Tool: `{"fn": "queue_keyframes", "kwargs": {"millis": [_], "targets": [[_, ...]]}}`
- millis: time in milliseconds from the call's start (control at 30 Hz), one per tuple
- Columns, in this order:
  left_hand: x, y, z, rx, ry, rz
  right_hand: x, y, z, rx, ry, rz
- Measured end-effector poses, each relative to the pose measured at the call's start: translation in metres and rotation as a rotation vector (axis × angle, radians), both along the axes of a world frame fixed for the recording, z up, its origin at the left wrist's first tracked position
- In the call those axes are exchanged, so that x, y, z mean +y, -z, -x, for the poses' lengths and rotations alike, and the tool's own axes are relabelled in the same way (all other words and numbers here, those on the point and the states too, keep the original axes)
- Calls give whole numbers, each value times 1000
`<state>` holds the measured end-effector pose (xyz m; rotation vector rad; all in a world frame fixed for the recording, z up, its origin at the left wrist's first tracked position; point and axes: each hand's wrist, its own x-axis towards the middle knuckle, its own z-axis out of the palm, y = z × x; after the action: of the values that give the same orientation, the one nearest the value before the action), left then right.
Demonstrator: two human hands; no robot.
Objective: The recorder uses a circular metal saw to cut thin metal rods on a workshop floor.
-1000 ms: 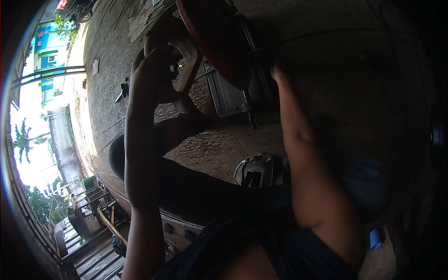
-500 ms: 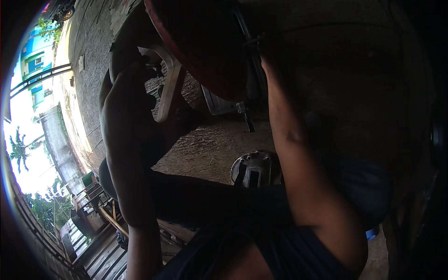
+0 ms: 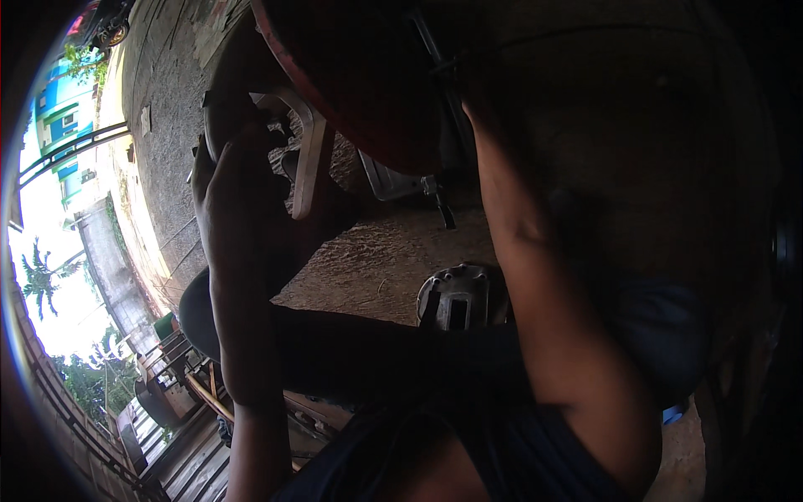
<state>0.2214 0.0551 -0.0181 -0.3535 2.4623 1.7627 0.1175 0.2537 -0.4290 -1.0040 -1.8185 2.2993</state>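
Note:
My left hand (image 3: 232, 171), dark in shadow, is up against a dark rounded part (image 3: 230, 96) on the left; its fingers are too dim to make out. Right of it stands a pale angled metal bracket (image 3: 311, 155). A large dark body with a curved red edge (image 3: 288, 67) hangs above the middle. My right forearm (image 3: 506, 188) reaches up along that body's right side, and the hand at its end is lost in the dark. Below the red body sits a grey metal part (image 3: 389, 180) with a small dark lever (image 3: 443, 205) beside it.
A round metal cover (image 3: 456, 297) with a rectangular opening lies on the rough floor (image 3: 368, 259), near my dark-clothed leg (image 3: 360, 347). To the lower left are slatted boards (image 3: 180, 456) and wooden pieces. A low wall (image 3: 104, 251) and a vehicle wheel (image 3: 113, 33) show outside.
My left hand and forearm have shifted slightly to the right. The view has moved a little; my right arm stays in much the same place.

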Motion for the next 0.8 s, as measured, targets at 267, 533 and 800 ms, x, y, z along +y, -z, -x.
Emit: {"fn": "queue_keyframes", "kwargs": {"millis": [267,533,800], "targets": [[4,4,-19,-25,-82,-13,-10,10,6,11,-20,-33],[-19,22,-33,229,348,894,-16,6,11,20,-37,-57],[-8,28,-32,6,-55,-134,-15,-4,5,21,-48,-91]]}}
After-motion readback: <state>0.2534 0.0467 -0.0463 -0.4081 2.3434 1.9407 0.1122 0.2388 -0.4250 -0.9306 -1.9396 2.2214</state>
